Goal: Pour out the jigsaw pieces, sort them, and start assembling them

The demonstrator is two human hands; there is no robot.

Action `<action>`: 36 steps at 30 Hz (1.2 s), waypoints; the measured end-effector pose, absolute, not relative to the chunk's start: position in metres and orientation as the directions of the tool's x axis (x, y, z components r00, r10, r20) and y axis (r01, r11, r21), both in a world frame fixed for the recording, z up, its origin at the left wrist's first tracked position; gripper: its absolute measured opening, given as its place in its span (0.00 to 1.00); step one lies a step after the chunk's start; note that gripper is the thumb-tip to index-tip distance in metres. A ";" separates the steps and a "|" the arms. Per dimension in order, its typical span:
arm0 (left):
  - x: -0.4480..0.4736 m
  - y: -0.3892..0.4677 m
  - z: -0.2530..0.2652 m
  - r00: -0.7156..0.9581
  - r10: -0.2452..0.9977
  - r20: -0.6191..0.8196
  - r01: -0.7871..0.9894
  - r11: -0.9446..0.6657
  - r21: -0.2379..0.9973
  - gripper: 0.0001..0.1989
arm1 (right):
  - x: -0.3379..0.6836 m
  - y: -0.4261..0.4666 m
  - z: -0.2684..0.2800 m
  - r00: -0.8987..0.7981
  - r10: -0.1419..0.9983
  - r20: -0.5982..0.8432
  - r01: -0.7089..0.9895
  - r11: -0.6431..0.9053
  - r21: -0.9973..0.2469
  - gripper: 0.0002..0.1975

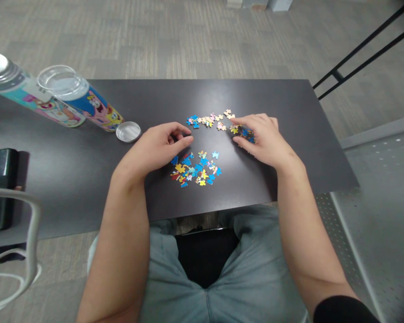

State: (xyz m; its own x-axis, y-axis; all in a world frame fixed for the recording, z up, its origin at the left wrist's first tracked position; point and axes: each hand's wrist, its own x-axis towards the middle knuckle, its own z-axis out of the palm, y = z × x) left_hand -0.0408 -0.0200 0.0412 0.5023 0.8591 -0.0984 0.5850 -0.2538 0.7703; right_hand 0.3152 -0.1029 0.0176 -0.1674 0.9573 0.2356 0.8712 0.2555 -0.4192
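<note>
Small jigsaw pieces lie on the dark table (164, 101) in front of me. The nearer pile of jigsaw pieces (198, 167) is mostly blue and yellow. Farther off, a loose row of jigsaw pieces (208, 121) shows blue, yellow and pale pink. My left hand (166, 141) hovers just left of and above the near pile, fingers half curled and thumb apart, with nothing visible in it. My right hand (261, 134) is over a third cluster of jigsaw pieces (244, 132), thumb and forefinger spread; its palm hides part of that cluster.
Two printed cartoon tubes, one blue (96, 105) and one turquoise (47, 101), stand at the left. A round metal lid (128, 132) lies beside the blue tube. A black case (2, 184) and a white cable (33, 224) are at the left edge.
</note>
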 end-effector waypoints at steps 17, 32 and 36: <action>-0.041 -0.021 0.042 0.499 0.861 -0.100 0.593 -0.255 0.764 0.25 | 0.315 -0.107 0.018 -0.203 0.957 0.207 0.871 0.273 -0.408 0.21; -0.040 -0.022 0.043 0.488 0.866 -0.110 0.599 -0.241 0.764 0.26 | 0.319 -0.106 0.016 -0.192 0.955 0.225 0.882 0.268 -0.387 0.15; -0.039 -0.023 0.044 0.486 0.867 -0.109 0.602 -0.242 0.761 0.28 | 0.316 -0.108 0.018 -0.198 0.949 0.244 0.857 0.288 -0.428 0.11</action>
State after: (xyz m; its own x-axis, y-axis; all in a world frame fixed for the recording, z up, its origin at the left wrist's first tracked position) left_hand -0.0388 -0.0226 0.0442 0.4859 0.8672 -0.1089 0.6020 -0.2417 0.7610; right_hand 0.3161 -0.1084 0.0176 -0.1976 0.9494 0.2440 0.8566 0.2883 -0.4280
